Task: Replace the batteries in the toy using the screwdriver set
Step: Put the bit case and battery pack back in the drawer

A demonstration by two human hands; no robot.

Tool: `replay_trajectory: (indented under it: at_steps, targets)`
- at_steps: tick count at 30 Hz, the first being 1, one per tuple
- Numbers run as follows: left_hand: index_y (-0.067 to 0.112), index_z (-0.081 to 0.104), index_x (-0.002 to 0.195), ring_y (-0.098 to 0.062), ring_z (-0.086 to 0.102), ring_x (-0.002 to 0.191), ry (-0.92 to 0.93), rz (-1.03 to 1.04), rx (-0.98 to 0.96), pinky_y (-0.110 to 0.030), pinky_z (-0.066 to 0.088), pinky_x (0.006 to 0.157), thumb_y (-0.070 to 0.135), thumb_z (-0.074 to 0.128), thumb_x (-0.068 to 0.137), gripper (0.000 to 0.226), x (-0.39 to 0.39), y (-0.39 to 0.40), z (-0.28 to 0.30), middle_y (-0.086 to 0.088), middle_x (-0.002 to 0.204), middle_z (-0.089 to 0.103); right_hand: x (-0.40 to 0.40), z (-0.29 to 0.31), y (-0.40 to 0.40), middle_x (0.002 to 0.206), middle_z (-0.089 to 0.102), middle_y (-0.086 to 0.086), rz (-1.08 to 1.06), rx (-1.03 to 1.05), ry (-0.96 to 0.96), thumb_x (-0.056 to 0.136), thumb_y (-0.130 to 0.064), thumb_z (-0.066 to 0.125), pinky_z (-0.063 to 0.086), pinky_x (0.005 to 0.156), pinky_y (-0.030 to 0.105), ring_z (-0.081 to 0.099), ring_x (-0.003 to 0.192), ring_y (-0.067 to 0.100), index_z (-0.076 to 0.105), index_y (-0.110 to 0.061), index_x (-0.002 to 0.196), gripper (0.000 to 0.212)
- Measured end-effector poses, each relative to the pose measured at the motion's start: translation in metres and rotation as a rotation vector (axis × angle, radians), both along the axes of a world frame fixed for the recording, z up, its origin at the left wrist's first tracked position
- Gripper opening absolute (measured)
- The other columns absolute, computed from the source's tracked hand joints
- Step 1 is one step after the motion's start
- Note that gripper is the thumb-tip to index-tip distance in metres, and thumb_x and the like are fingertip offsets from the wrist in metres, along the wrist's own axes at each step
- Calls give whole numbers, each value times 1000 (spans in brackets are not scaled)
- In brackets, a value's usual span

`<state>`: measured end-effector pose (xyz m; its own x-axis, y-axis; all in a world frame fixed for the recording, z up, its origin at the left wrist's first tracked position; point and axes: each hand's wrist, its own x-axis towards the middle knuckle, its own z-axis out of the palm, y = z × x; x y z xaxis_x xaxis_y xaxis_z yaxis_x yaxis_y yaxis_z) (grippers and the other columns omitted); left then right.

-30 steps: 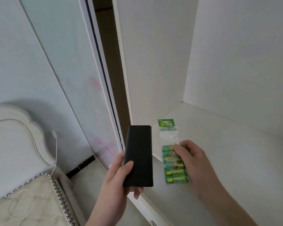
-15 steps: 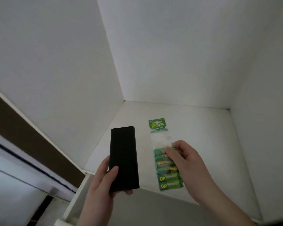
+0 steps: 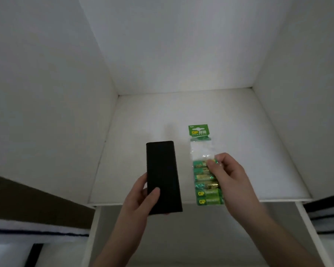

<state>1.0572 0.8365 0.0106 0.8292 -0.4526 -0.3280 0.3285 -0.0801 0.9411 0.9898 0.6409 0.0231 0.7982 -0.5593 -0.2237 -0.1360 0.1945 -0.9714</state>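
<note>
Both hands are up in front of a white cabinet shelf (image 3: pixel 181 116), each holding something. The left hand (image 3: pixel 141 197) grips a flat black case (image 3: pixel 163 177) around its lower end, thumb lying across the front face and fingers wrapped behind it. The case stands more or less upright, long side running away from the camera, with its top end tilted slightly to the left. Can't tell what's inside since it's closed and plain black with no markings I can make out.

The right hand (image 3: pixel 231 178) pinches a pack of GP batteries (image 3: pixel 205 170) by its right edge, thumb on the front over the upper cells and the other fingers curled behind. It's a clear plastic strip with a green header card (image 3: pixel 198 130) at the top, an empty-looking clear stretch under that, then a column of green and gold cells stacked crosswise down to the bottom. The bottom two show the GP logo clearly.

Case and pack are held side by side, close but not touching, both above the front half of the shelf. The shelf has white walls on the left, back and right, and its front edge runs just under the two things. Below it is another white opening, mostly in shadow.
</note>
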Motion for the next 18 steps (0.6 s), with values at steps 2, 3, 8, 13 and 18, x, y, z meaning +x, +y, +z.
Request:
replay_trajectory:
  at_steps: [2, 3, 8, 13, 18]
  targets:
    - [35, 52, 126, -19, 70, 98, 1, -63, 32, -43, 57, 84, 32, 57, 80, 46, 3, 18, -5, 4, 105, 73, -6, -6, 16, 76, 53, 15, -42, 13, 33, 94, -16, 56, 52, 53, 30, 59, 64, 21, 51, -15, 75, 20]
    - [36, 52, 125, -18, 70, 98, 1, -93, 45, -41, 56, 84, 32, 57, 80, 45, 5, 27, -6, 4, 104, 73, -9, -9, 23, 77, 53, 15, -48, 3, 47, 94, -16, 56, 52, 55, 30, 58, 65, 20, 51, -15, 75, 20]
    - [33, 52, 124, -17, 71, 94, 34, -200, 120, -35, 57, 82, 18, 54, 92, 35, 7, 55, -29, -1, 98, 74, -19, -22, 39, 75, 49, 13, -57, -14, 65, 93, -13, 56, 48, 59, 29, 53, 67, 18, 50, -21, 76, 20]
    - [30, 51, 125, -18, 71, 92, 128, -253, 143, -26, 57, 73, 11, 53, 94, 36, -7, 58, -52, -2, 97, 74, -38, -40, 53, 72, 54, 8, -39, -22, 158, 94, -18, 57, 48, 66, 34, 56, 69, 16, 54, -30, 73, 24]
    - [30, 50, 125, -20, 71, 91, 167, -302, 145, -21, 55, 70, 7, 52, 95, 37, -29, 50, -63, -7, 96, 75, -61, -58, 54, 64, 58, -4, 10, 20, 234, 94, -20, 56, 50, 69, 36, 60, 69, 16, 53, -21, 80, 14]
